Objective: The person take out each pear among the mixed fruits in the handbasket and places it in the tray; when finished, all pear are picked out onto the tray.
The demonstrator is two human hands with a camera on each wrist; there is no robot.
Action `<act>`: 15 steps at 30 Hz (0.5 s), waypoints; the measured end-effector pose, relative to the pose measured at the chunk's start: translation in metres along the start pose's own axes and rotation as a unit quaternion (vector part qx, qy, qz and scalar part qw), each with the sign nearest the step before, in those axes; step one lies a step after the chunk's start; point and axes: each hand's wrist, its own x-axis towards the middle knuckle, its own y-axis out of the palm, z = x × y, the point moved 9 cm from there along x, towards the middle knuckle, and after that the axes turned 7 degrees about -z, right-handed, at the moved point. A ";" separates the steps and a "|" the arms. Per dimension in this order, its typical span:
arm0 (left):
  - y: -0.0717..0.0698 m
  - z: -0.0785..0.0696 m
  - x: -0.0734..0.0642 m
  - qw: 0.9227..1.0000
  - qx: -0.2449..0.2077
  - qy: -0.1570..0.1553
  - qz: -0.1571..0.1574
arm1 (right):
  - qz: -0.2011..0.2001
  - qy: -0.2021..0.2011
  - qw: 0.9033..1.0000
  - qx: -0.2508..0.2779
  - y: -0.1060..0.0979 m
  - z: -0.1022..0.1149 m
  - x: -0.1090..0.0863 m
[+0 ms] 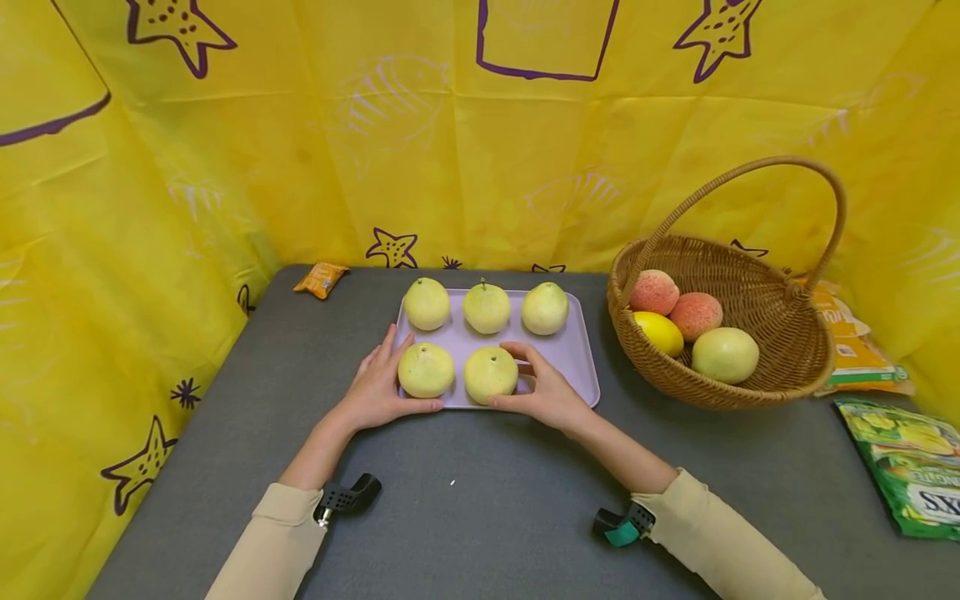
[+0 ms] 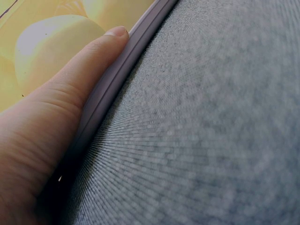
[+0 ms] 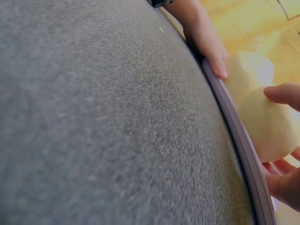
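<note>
A pale lilac tray [image 1: 587,367] holds several yellow-green pomelos in two rows. At the front left pomelo [image 1: 426,371], my left hand [image 1: 375,392] lies around the fruit's left side, its fingers fairly straight. In the left wrist view the left thumb [image 2: 89,63] stretches along the tray's front rim. My right hand [image 1: 547,394] grips the front right pomelo [image 1: 491,375], thumb in front and curled fingers at its right and far side. Behind them stand the back left pomelo [image 1: 427,305], the back middle pomelo [image 1: 486,308] and the back right pomelo [image 1: 545,309].
Right of the tray, a wicker basket [image 1: 787,350] with a tall handle holds two peaches [image 1: 696,317], a yellow fruit [image 1: 660,333] and a pale green fruit [image 1: 725,355]. Snack bags [image 1: 903,467] lie at the far right. A small orange packet [image 1: 321,280] sits back left.
</note>
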 end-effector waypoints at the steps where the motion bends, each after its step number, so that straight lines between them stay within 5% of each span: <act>1: 0.000 0.000 0.000 1.000 -0.001 0.000 0.000 | -0.001 0.005 1.000 0.005 -0.001 -0.001 -0.001; 8: 0.000 0.000 0.000 1.000 -0.006 0.000 -0.002 | 0.008 0.021 0.998 0.062 -0.011 -0.001 -0.012; 15: 0.001 0.001 0.001 1.000 -0.002 0.001 -0.003 | 0.022 0.020 0.998 0.051 -0.029 -0.001 -0.025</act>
